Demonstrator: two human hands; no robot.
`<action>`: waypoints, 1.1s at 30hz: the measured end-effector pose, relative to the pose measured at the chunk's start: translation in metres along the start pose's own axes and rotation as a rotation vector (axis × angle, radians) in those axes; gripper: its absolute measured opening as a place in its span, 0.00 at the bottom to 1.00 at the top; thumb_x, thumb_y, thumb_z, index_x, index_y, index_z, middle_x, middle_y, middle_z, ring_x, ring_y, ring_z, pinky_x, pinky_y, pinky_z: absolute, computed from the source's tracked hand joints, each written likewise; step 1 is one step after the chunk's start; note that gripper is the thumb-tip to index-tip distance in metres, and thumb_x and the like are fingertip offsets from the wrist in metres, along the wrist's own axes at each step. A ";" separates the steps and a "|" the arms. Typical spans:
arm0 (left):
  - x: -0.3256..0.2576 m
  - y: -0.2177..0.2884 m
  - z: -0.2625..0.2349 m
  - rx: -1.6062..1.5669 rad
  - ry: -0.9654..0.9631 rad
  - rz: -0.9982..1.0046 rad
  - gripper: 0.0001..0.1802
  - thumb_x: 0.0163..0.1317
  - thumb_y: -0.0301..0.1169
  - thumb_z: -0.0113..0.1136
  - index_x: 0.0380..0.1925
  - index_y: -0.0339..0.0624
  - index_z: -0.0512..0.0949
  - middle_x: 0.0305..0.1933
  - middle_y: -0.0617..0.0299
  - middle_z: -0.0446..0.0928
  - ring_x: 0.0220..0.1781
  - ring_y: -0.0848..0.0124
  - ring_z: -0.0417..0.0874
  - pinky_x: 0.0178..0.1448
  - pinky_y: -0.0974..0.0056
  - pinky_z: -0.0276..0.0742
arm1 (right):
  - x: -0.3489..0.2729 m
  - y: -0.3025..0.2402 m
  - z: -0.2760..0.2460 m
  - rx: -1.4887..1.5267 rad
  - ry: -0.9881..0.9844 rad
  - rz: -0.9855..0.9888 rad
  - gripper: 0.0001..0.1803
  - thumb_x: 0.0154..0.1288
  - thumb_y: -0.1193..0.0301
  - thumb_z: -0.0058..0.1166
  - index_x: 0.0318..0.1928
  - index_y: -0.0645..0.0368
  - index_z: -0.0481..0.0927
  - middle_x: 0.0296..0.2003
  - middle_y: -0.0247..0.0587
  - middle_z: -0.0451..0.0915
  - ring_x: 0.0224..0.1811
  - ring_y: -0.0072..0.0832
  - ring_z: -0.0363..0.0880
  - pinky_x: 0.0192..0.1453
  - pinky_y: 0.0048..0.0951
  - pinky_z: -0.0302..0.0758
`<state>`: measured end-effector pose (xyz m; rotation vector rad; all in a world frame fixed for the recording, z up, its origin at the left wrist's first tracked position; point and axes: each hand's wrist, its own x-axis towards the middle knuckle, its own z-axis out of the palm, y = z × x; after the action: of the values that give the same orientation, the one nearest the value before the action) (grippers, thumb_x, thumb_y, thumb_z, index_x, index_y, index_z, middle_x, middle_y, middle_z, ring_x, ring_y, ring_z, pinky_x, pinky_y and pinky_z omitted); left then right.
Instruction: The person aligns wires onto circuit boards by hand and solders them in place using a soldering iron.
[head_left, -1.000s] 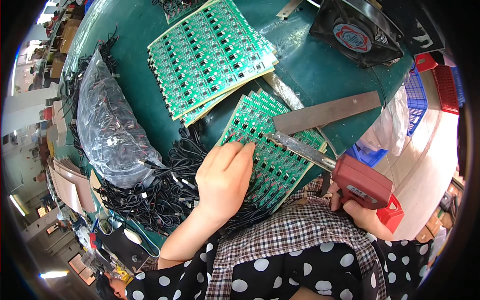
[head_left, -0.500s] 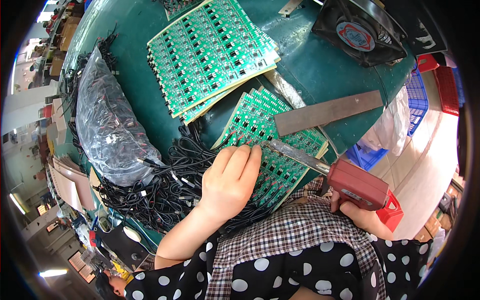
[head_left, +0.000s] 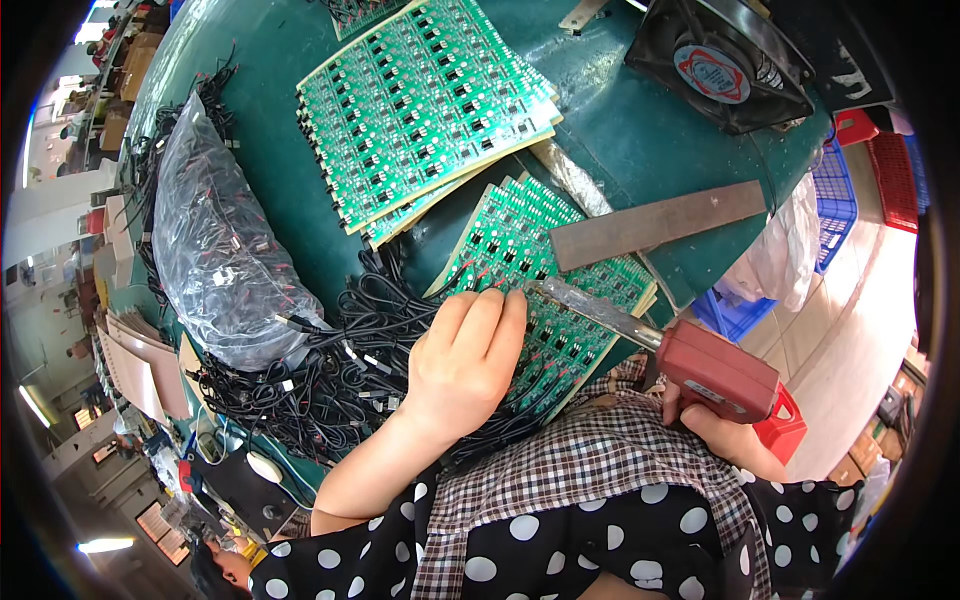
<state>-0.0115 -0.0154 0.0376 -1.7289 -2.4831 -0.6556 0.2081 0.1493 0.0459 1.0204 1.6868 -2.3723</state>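
The red soldering tool (head_left: 717,370) is pointing left and a bit away from the person, with its long side slanting. Its fat end is sitting by the near edge of the tabletop (head_left: 260,110), on the right, and its tip is reaching over the near stack of green boards (head_left: 500,235). I can't tell if the tip is touching the top board.

The tool's body is looking boxy and dull red, and its metal rod is looking grey and crusty at the end. The boards are showing rows of little black parts.

The right hand (head_left: 712,422) is wrapping its fingers around the tool. The left hand (head_left: 465,355) is bunching its fingers close together right beside the tip, and I can't tell what they are pinching.

A flat metal bar (head_left: 655,225) is lying over the stack's far side, slanting toward the tabletop's right edge. Black cables (head_left: 290,405) are crowding the near edge. Green tabletop is showing between the plastic bag (head_left: 220,240) and the big stack of boards (head_left: 425,110), and more is showing between the bar and the black fan (head_left: 715,75).
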 end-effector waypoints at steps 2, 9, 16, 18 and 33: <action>-0.001 0.001 0.000 0.006 0.001 -0.003 0.18 0.35 0.18 0.59 0.34 0.33 0.79 0.32 0.57 0.74 0.32 0.63 0.77 0.36 0.64 0.75 | 0.001 0.001 -0.003 -0.003 -0.023 0.012 0.37 0.48 0.75 0.64 0.60 0.69 0.64 0.33 0.37 0.79 0.31 0.17 0.76 0.36 0.20 0.73; 0.001 0.000 0.000 0.022 -0.009 -0.013 0.18 0.36 0.19 0.59 0.34 0.32 0.79 0.33 0.56 0.74 0.32 0.62 0.77 0.36 0.63 0.75 | 0.006 -0.005 0.003 -0.087 -0.009 -0.086 0.37 0.48 0.72 0.65 0.58 0.70 0.65 0.31 0.38 0.80 0.29 0.20 0.78 0.35 0.21 0.74; -0.001 -0.004 -0.007 -0.001 -0.076 0.006 0.18 0.43 0.26 0.54 0.37 0.34 0.76 0.35 0.57 0.73 0.34 0.64 0.75 0.36 0.65 0.74 | -0.003 -0.015 0.013 0.103 0.108 -0.037 0.23 0.52 0.76 0.55 0.51 0.70 0.70 0.30 0.43 0.77 0.25 0.26 0.75 0.32 0.25 0.74; -0.012 -0.001 -0.010 0.048 -0.097 -0.022 0.16 0.43 0.28 0.54 0.35 0.35 0.75 0.31 0.60 0.71 0.32 0.66 0.74 0.34 0.66 0.73 | 0.001 -0.002 0.007 0.091 0.044 -0.140 0.21 0.53 0.75 0.52 0.48 0.70 0.71 0.31 0.43 0.75 0.23 0.26 0.73 0.31 0.27 0.74; -0.027 -0.022 -0.016 -0.112 0.074 -0.119 0.17 0.51 0.25 0.53 0.44 0.39 0.74 0.44 0.51 0.71 0.48 0.55 0.74 0.52 0.59 0.71 | -0.004 0.015 0.010 0.298 0.183 -0.373 0.29 0.58 0.68 0.49 0.58 0.67 0.60 0.42 0.47 0.71 0.24 0.29 0.73 0.26 0.33 0.75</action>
<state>-0.0247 -0.0514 0.0382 -1.5685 -2.5587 -0.8675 0.2122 0.1334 0.0377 1.0704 1.7498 -2.9215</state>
